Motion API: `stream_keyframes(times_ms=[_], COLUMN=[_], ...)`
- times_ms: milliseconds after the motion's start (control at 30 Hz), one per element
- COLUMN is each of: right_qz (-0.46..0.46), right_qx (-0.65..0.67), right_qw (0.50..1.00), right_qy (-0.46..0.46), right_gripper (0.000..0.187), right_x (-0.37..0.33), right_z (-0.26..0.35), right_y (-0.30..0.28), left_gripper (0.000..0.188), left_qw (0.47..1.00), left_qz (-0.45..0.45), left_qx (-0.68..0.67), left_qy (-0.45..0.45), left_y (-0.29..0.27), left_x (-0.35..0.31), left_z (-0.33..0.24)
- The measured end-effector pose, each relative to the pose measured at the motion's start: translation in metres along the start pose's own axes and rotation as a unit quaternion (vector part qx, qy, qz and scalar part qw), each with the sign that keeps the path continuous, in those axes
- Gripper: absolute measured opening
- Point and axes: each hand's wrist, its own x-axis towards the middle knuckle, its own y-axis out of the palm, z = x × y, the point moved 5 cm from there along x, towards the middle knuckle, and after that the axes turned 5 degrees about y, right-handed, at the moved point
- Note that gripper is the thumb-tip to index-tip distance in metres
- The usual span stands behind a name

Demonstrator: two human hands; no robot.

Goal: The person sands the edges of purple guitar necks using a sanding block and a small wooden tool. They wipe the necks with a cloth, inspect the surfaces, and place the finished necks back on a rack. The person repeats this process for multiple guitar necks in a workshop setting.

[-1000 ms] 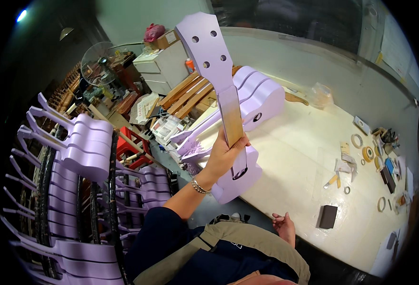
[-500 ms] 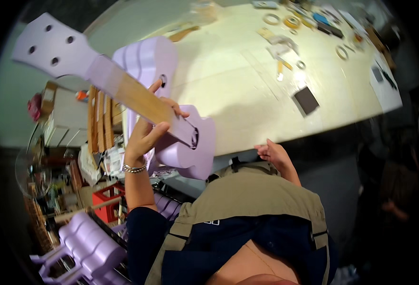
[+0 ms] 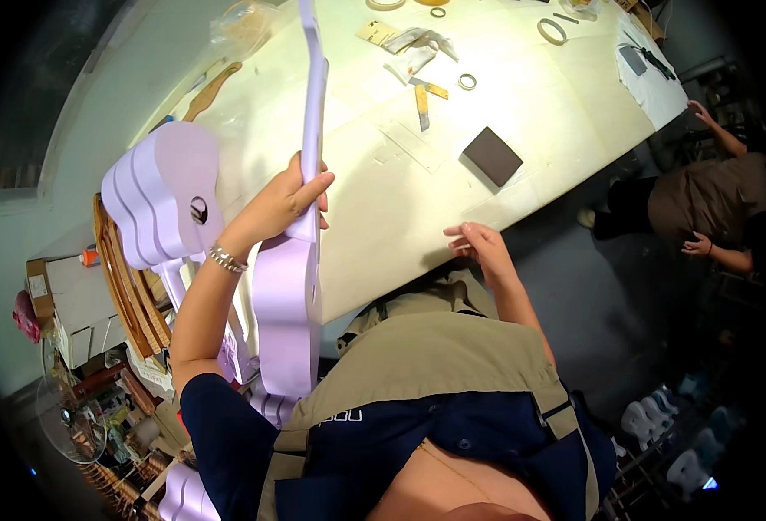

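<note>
Ukulele (image 3: 286, 317) turned edge-on in curled left grip (image 3: 280, 200).

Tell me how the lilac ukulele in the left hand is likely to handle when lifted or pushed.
The lilac ukulele is probably light for its size, since the left hand alone holds it by the neck. It should feel stiff, as the neck shows no sag. Its smooth, faintly shiny finish may be slippery.

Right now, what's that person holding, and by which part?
The left hand holds a lilac ukulele by its neck, near the body; the right hand is empty.
</note>
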Motion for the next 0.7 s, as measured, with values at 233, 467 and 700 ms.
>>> stream_keyframes(times_ms=[233,467,700], right_qz=[-0.067,-0.093,-0.079], right_qx=[-0.324,-0.572,-0.58], right_qw=[0.927,0.741,0.783], right_qy=[-0.177,-0.34,-0.209], right_gripper=[0.015,0.021,0.028], right_x=[0.115,0.233,0.259], right_z=[0.125,0.175,0.171], right_y=[-0.018,-0.014,-0.006], left_gripper=[0.047,0.058,0.057], left_qw=[0.993,0.978,0.971], left_qz=[0.022,0.04,0.077], left_qx=[-0.04,-0.097,-0.109], left_qy=[-0.113,-0.183,-0.2], left_y=[0.004,0.007,0.007], left_x=[0.095,0.135,0.142], left_z=[0.059,0.079,0.079])
